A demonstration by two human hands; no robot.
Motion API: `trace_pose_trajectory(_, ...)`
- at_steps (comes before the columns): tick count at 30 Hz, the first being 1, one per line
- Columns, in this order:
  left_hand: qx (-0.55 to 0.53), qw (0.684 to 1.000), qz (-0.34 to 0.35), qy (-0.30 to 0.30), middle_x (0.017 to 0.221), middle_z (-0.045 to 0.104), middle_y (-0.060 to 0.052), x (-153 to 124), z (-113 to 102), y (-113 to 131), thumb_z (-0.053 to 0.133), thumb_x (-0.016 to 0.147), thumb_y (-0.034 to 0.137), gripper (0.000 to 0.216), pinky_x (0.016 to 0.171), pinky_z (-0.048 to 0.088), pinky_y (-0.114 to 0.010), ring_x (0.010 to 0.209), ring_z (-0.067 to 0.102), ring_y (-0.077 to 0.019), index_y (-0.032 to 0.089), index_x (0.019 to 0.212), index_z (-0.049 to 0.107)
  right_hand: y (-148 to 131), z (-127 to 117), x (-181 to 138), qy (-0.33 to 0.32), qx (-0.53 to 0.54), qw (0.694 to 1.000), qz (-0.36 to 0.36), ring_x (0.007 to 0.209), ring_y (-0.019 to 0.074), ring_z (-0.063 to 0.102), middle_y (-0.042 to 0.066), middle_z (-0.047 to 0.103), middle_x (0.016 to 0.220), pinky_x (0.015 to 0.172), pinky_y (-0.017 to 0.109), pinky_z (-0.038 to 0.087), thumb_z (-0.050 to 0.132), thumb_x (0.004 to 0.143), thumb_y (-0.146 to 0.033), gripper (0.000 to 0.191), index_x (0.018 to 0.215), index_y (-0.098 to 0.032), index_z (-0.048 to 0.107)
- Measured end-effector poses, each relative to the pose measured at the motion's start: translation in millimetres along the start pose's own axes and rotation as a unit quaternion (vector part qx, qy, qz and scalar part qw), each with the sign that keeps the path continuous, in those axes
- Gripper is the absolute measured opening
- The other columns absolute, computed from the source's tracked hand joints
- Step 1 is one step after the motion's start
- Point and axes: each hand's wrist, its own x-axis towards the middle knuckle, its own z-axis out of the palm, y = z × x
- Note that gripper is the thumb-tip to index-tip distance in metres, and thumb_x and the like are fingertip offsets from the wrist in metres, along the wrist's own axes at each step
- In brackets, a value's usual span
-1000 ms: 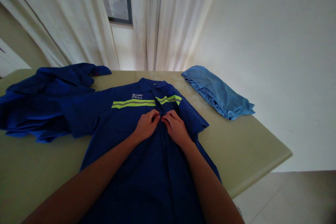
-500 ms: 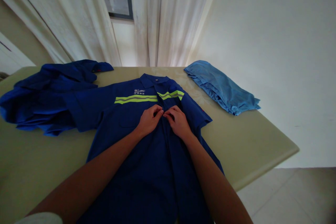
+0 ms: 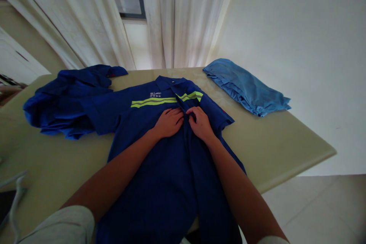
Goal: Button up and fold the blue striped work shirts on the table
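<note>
A dark blue short-sleeved work shirt [image 3: 154, 175] lies front up, its collar at the far end and a yellow-green reflective stripe [image 3: 154, 101] across the chest. White lettering shows above the stripe on the left. My left hand [image 3: 169, 122] rests flat on the shirt front just left of the button placket, fingers stretched out. Just below the stripe, my right hand [image 3: 199, 122] has its thumb and index finger bent at the edge of the placket [image 3: 187, 133], pinching the cloth. Any button there is hidden. Lower down, the two front edges part.
A crumpled dark blue garment [image 3: 71, 99] lies at the left, touching the shirt's sleeve. A folded light blue garment [image 3: 246, 87] is at the back right of the table [image 3: 286, 152]. A white cord [image 3: 17, 194] and dark object lie at lower left. Curtains [image 3: 160, 19] hang behind.
My left hand has gone from a pinch at the placket to lying flat on the cloth. My right hand stays at the placket. The view has shifted slightly left, revealing the cord.
</note>
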Motion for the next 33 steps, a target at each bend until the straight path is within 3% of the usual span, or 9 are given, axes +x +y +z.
trace_pose_trajectory(4, 0.044, 0.999, 0.007, -0.011, 0.142, 0.063, -0.010, 20, -1, -28, 0.040, 0.104, 0.032, 0.035, 0.117, 0.034, -0.048, 0.135, 0.055, -0.0255, 0.023, 0.126, 0.065, -22, -2, -6, -0.082, -0.091, 0.992, 0.042, 0.093, 0.0209, 0.059, 0.006, 0.060, 0.104, 0.085, 0.033, 0.047, 0.068, 0.083, -0.021, 0.017, 0.099, -0.021, 0.062)
trace_pose_trajectory(6, 0.056, 0.998, -0.001, -0.009, 0.138, 0.064, -0.010, 31, -5, -43, 0.040, 0.104, 0.031, 0.034, 0.115, 0.036, -0.048, 0.130, 0.057, -0.0263, 0.022, 0.123, 0.066, -35, -2, -13, -0.139, -0.152, 0.977, 0.049, 0.099, 0.0247, 0.059, 0.008, 0.061, 0.111, 0.086, 0.036, 0.048, 0.077, 0.081, -0.033, 0.029, 0.105, -0.022, 0.065)
trace_pose_trajectory(8, 0.066, 0.998, -0.013, 0.001, 0.128, 0.068, -0.012, 39, -11, -51, 0.041, 0.103, 0.029, 0.033, 0.110, 0.040, -0.047, 0.121, 0.061, -0.0270, 0.019, 0.116, 0.069, -42, 1, -20, -0.159, -0.188, 0.968, 0.041, 0.105, 0.0276, 0.059, 0.011, 0.063, 0.118, 0.089, 0.039, 0.047, 0.074, 0.085, -0.031, 0.034, 0.117, -0.023, 0.066)
trace_pose_trajectory(12, 0.076, 0.996, 0.009, 0.038, 0.114, 0.071, -0.013, 38, -22, -41, 0.040, 0.104, 0.031, 0.035, 0.102, 0.043, -0.044, 0.111, 0.061, -0.0268, 0.018, 0.104, 0.072, -34, 3, -25, -0.126, -0.177, 0.976, 0.015, 0.109, 0.0265, 0.059, 0.009, 0.064, 0.123, 0.093, 0.039, 0.047, 0.060, 0.094, -0.017, 0.035, 0.126, -0.026, 0.067)
trace_pose_trajectory(15, 0.039, 0.995, 0.039, 0.081, 0.110, 0.071, -0.011, 23, -21, -20, 0.042, 0.105, 0.036, 0.035, 0.098, 0.043, -0.042, 0.106, 0.061, -0.0253, 0.020, 0.102, 0.073, -18, 1, -21, -0.106, -0.129, 0.986, -0.003, 0.106, 0.0217, 0.060, 0.007, 0.064, 0.115, 0.095, 0.035, 0.047, 0.056, 0.090, -0.005, 0.037, 0.117, -0.025, 0.071)
trace_pose_trajectory(17, -0.015, 0.996, -0.002, 0.087, 0.098, 0.072, -0.009, 11, -15, -7, 0.042, 0.105, 0.036, 0.037, 0.091, 0.046, -0.039, 0.095, 0.062, -0.0231, 0.019, 0.092, 0.073, -10, -1, -18, -0.088, -0.098, 0.991, 0.004, 0.102, 0.0195, 0.062, 0.006, 0.065, 0.107, 0.096, 0.033, 0.048, 0.054, 0.086, 0.000, 0.035, 0.106, -0.022, 0.074)
trace_pose_trajectory(22, -0.124, 0.984, -0.091, 0.092, 0.087, 0.070, -0.005, -15, 0, 8, 0.057, 0.096, 0.033, 0.021, 0.077, 0.048, -0.034, 0.081, 0.063, -0.0212, 0.020, 0.091, 0.072, -11, -3, -19, -0.037, -0.064, 0.997, 0.018, 0.097, 0.0201, 0.063, 0.005, 0.066, 0.098, 0.094, 0.034, 0.049, 0.070, 0.087, -0.016, 0.008, 0.094, -0.019, 0.074)
trace_pose_trajectory(26, -0.244, 0.959, -0.114, 0.088, 0.085, 0.072, -0.001, -20, -3, 8, 0.058, 0.094, 0.033, 0.017, 0.069, 0.048, -0.030, 0.074, 0.065, -0.0178, 0.021, 0.097, 0.071, -16, 0, -22, -0.055, -0.071, 0.996, -0.010, 0.103, 0.0214, 0.061, 0.005, 0.065, 0.105, 0.094, 0.034, 0.049, 0.075, 0.086, -0.015, 0.019, 0.103, -0.021, 0.071)
trace_pose_trajectory(33, -0.322, 0.933, -0.130, 0.091, 0.080, 0.071, 0.000, -18, -10, 8, 0.060, 0.092, 0.036, 0.019, 0.069, 0.050, -0.028, 0.073, 0.066, -0.0172, 0.020, 0.090, 0.068, -19, 5, -20, -0.057, -0.155, 0.984, -0.061, 0.097, 0.0221, 0.059, 0.006, 0.067, 0.103, 0.086, 0.035, 0.047, 0.067, 0.097, -0.023, 0.007, 0.101, -0.021, 0.072)
